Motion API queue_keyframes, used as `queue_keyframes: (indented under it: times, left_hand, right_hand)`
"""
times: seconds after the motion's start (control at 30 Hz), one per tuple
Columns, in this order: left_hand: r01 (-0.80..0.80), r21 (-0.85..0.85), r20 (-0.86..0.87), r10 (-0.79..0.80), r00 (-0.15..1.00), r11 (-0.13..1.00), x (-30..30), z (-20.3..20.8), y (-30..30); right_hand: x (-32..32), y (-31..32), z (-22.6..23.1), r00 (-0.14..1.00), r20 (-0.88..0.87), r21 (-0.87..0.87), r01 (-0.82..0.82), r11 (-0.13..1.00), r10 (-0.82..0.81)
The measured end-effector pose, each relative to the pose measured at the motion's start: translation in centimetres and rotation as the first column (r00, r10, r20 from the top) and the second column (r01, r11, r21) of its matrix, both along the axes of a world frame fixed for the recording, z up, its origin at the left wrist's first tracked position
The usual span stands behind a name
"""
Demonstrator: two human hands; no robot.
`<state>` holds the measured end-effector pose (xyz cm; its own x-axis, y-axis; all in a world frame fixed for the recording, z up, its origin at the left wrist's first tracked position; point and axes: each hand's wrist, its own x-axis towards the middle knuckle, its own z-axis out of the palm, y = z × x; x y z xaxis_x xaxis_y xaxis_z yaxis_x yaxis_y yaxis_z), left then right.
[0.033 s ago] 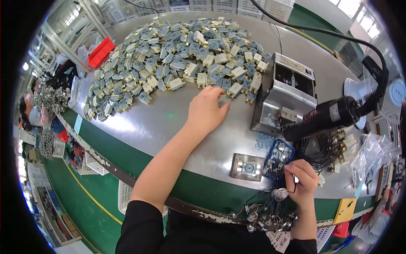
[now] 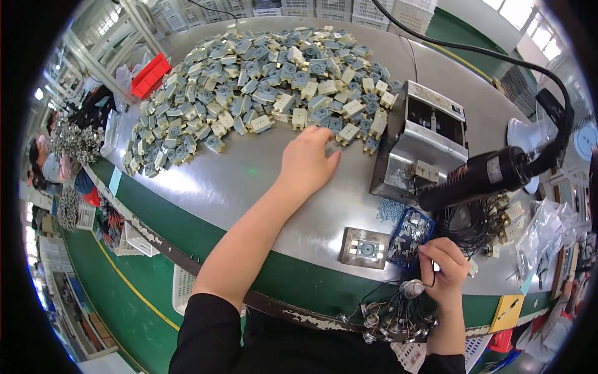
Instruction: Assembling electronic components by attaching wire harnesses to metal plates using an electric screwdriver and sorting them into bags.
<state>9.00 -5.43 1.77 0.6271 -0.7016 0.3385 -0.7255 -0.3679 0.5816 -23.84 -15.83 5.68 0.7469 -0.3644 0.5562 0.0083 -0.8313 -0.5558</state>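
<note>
My left hand [image 2: 309, 161] reaches to the near edge of a large heap of grey and cream plug-like housings [image 2: 249, 87] with brass-coloured prongs. Its thumb stands apart from the curled fingers, and nothing shows in the gap. My right hand [image 2: 446, 267] pinches a black wire beside a round metal part [image 2: 412, 288]. More round metal parts on black wires [image 2: 398, 318] bunch at the bench's front edge. Left of that hand, a metal fixture block [image 2: 364, 247] holds one grey housing [image 2: 367, 249]. A blue tray [image 2: 411, 234] of small metal pieces sits between them.
A metal box-like device [image 2: 423, 134] stands right of the heap. In front of it, a black cylindrical tool [image 2: 476, 177] hangs on a thick cable. Small blue screws [image 2: 389, 210] lie near the tray. Black cables [image 2: 470, 224] and a clear plastic bag [image 2: 548, 227] are at the right.
</note>
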Motion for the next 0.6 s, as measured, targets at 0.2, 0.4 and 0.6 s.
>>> queue_keyframes:
  times: [0.2, 0.4, 0.6]
  left_hand:
    - [-0.014, 0.155, 0.032, 0.009, 0.999, 0.988, 0.9, -1.5, -1.3]
    - [0.173, 0.113, -0.246, -0.142, 0.959, 0.978, 0.0, 0.5, 2.5]
    - [0.324, -0.339, -0.500, -0.461, 0.733, 0.883, -5.7, 1.5, 6.6]
  right_hand:
    - [0.1, 0.1, -0.2, 1.000, -0.025, 0.001, 0.007, 1.000, -0.007]
    - [0.2, 0.1, 0.7, 0.998, -0.063, 0.011, -0.024, 1.000, 0.025]
    - [0.6, -0.8, 2.8, 0.888, -0.150, 0.327, -0.370, 0.870, 0.434]
